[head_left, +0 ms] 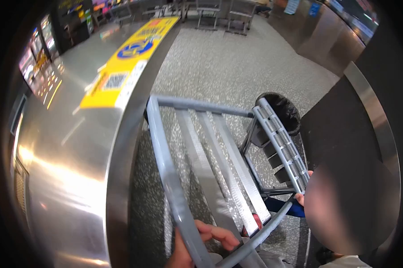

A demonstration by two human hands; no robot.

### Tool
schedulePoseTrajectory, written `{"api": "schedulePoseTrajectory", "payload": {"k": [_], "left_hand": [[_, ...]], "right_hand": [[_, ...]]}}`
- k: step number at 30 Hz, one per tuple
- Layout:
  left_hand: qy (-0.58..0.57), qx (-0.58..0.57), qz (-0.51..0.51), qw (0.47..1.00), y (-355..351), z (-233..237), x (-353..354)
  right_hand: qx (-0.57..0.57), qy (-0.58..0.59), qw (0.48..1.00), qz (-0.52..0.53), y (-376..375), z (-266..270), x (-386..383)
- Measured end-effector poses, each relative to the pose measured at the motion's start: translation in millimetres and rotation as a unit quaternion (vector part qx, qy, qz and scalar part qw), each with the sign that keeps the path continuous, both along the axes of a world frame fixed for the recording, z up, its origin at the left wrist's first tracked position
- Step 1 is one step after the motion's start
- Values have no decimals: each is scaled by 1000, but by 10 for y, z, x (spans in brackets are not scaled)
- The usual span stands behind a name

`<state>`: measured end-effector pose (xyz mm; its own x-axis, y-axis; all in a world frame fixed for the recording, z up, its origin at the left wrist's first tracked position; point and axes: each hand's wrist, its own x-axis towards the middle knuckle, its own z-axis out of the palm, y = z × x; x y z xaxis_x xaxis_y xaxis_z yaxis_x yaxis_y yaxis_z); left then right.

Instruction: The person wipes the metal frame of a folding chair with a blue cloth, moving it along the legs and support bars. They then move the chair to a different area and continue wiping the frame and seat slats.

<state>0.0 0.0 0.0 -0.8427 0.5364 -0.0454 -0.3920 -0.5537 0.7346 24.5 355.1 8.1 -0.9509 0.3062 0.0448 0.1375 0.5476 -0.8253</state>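
A grey tubular metal chair [171, 178] with pale slats [228, 174] fills the middle of the head view. From the bottom edge, my left hand [210, 236] reaches in with its fingers curled round the frame near the lower corner. On the right, my right hand [301, 199] grips the end of the chair's ribbed part [282, 140]; a blurred patch covers most of this hand, leaving only fingertips visible. Below the slats a small red object [253, 224] shows, and a dark blue one [279, 207] lies beside the chair frame.
Along the left runs a shiny steel counter [81, 156] bearing a yellow sign [130, 62] with a QR code. A black-lined bin [279, 111] stands behind the chair. A dark panel with a steel edge [375, 111] borders the right. Other chairs [208, 13] stand farther off on the speckled floor [237, 62].
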Motion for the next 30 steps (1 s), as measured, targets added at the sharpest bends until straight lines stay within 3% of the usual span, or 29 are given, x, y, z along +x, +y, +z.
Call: {"api": "schedulePoseTrajectory", "payload": {"k": [2, 3, 4, 6, 8, 9, 10, 11, 12, 13, 14, 16, 17, 18, 19, 21, 23, 26, 29, 30], "left_hand": [[17, 16, 12, 1000, 28, 1, -137], [64, -75, 22, 995, -310, 462, -92], [48, -62, 35, 996, -205, 528, 18], [24, -10, 53, 998, 112, 414, 137], [54, -20, -20, 998, 204, 142, 246], [91, -85, -50, 991, 240, 58, 413], [140, -232, -70, 960, 263, 272, 429], [391, -159, -92, 902, 487, 369, 232], [333, -95, -115, 931, 583, 413, 223], [241, -56, -158, 956, 762, 821, 187], [483, -59, 30, 873, 942, 700, 280], [434, -61, 142, 888, 1201, 1065, 165], [519, -46, 178, 835, 1260, 1240, -29], [362, -146, -100, 915, 1249, 1344, -17], [377, -110, -35, 919, 1344, 1357, -44], [333, -115, -176, 919, 1395, 1438, -219], [344, -75, -132, 927, 1709, 1247, -197], [290, 89, -30, 952, 2034, 1173, -228], [201, 163, -204, 944, 2043, 957, -415], [246, 190, -104, 945, 2061, 734, -435]], "right_hand": [[32, -18, 999, -23, 46, -60, -95], [-63, 30, 997, -25, -368, -326, -117], [-52, -1, 999, -6, -270, -196, -28], [14, -24, 1000, 12, 30, 165, -7], [-10, -27, 999, 17, 179, 121, -9], [-18, -38, 999, 25, 238, 120, -12], [-5, -60, 997, 43, 351, 100, 20], [-5, -64, 997, 45, 409, 99, 62], [3, -63, 996, 59, 454, 105, 118], [10, -64, 995, 72, 485, 139, 171], [12, -79, 993, 86, 453, 211, 185], [-50, -124, 989, 59, 512, 193, 273], [-112, -168, 979, 36, 536, 202, 290], [-166, -163, 971, 58, 311, 438, 204], [-149, -152, 974, 74, 628, 115, 296], [-136, -141, 979, 65, 683, 105, 291], [-124, -122, 984, 50, 677, 90, 296], [-105, -88, 990, 26, 734, -26, 311], [-89, -51, 995, 3, 810, -110, 324], [-85, -39, 996, -5, 840, -145, 339]]}}
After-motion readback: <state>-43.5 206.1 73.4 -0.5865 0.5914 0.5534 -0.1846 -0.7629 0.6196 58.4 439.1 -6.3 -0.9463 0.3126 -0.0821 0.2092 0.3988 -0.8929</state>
